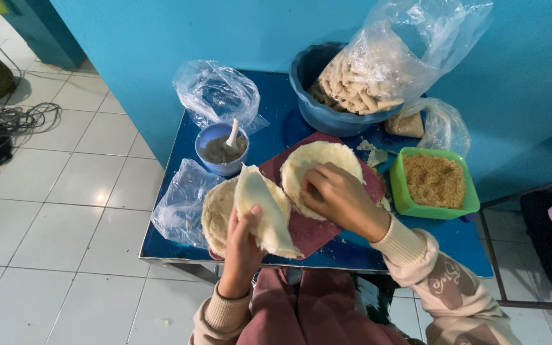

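My left hand holds up a thin pale round wrapper, lifted off a stack of the same wrappers at the table's near left. My right hand rests fingers-down on another wrapper that lies flat on a dark red board. Just behind the stack stands a small blue bowl of grey filling with a white spoon in it.
A green square tub of crumbs sits at the right. A big blue basin at the back holds a clear bag of rolled pieces. Crumpled plastic bags lie on the blue table. Cables are on the tiled floor.
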